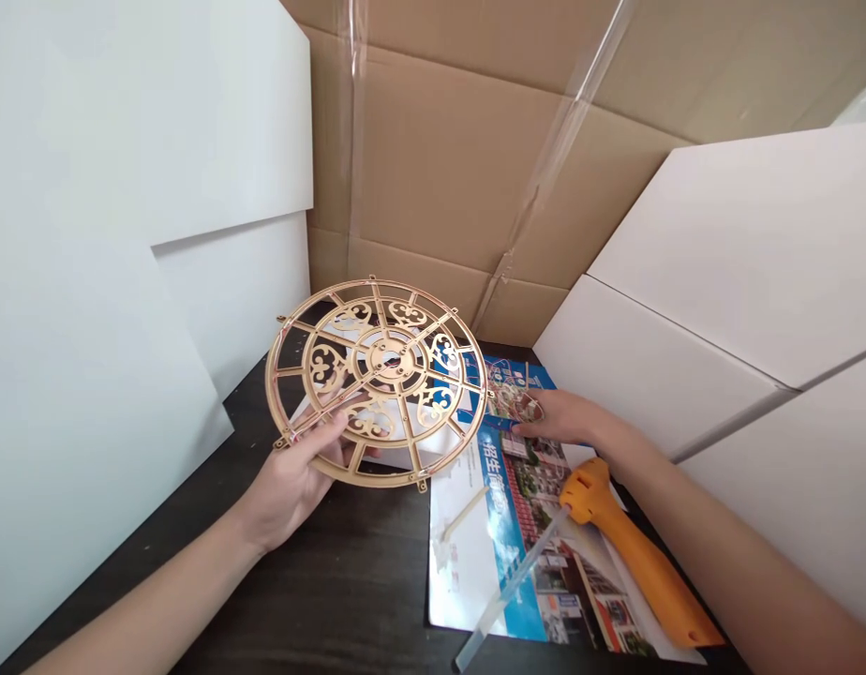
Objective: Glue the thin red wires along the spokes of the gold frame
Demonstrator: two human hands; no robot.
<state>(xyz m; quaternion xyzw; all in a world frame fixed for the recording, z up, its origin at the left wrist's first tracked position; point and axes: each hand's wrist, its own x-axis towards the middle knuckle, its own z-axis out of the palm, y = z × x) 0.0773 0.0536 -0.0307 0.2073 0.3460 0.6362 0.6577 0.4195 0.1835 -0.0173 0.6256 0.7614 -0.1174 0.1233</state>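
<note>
A round, gold-coloured openwork frame (406,361) with spokes, scroll ornaments and small rim tabs is tilted above the dark table. My left hand (299,478) grips its near left edge, thumb on top and the other fingers partly hidden beneath. At the far end of the printed sheets, my right hand (556,415) reaches into a tangle of thin wire-like pieces (507,398). Its fingers are drawn together around something small that I cannot make out. An orange glue gun (644,558) lies near my right forearm, with a translucent glue stick (503,600) extending from it.
Printed brochures (468,581) with blue bands and photos lie on the dark table (335,581). A thin pale stick (465,514) rests on one. White panels (138,141) stand left, more white panels (742,262) right, and a taped cardboard wall (447,150) closes the back.
</note>
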